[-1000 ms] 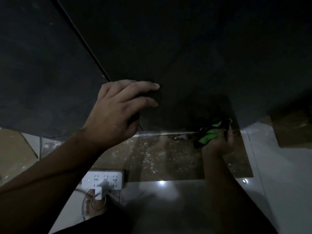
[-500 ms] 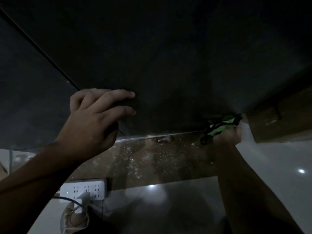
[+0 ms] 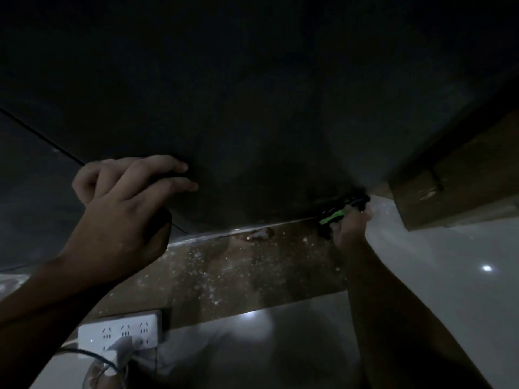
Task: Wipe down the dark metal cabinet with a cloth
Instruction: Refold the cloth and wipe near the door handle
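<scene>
Right grip (image 3: pixel 351 228) has slid the cloth (image 3: pixel 335 213) along the foot of the cabinet (image 3: pixel 252 94), and now it's right at the lower right corner, where a second ago it was still short of it. My fingers are bunched tight round the green-and-black cloth, pressing it to the bottom edge. Left grip (image 3: pixel 120 220) hasn't budged: fingers spread and mostly straight, tips braced on the dark panel just right of the door seam, holding nothing.

So I reckon that's the bottom strip of this face done to its end; next I'd expect to turn upward or round the corner.

The panel is matte, near black and hard to read in this dim room, so I can't tell what dust remains. Below it the floor (image 3: pixel 252 270) shows a brown band speckled with white grit, then glossy pale tile catching lamp glints. A white power strip (image 3: pixel 120 334) with a plug in it lies near my left forearm, and a brown box (image 3: pixel 449 192) sits just beyond the corner.
</scene>
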### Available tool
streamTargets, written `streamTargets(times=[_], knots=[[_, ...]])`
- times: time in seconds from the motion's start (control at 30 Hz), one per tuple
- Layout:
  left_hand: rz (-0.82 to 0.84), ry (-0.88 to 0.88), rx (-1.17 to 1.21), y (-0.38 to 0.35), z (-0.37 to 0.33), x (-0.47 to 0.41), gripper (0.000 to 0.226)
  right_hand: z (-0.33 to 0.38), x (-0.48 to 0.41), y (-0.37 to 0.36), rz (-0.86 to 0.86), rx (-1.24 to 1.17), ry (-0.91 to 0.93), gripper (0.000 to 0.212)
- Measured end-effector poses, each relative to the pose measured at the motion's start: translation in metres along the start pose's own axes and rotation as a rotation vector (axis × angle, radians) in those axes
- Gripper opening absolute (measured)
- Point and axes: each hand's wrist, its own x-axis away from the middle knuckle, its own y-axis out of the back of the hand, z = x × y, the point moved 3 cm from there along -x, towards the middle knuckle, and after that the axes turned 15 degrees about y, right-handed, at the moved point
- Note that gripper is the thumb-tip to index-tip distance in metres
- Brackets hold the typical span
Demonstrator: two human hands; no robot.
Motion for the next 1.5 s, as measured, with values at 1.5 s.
streamTargets(times=[1.5], knots=[[0.126,-0.020,-0.091,0.016,0.007,0.015,0.042,-0.133,0.226,-0.132,0.708,0.586,0.409,0.022]])
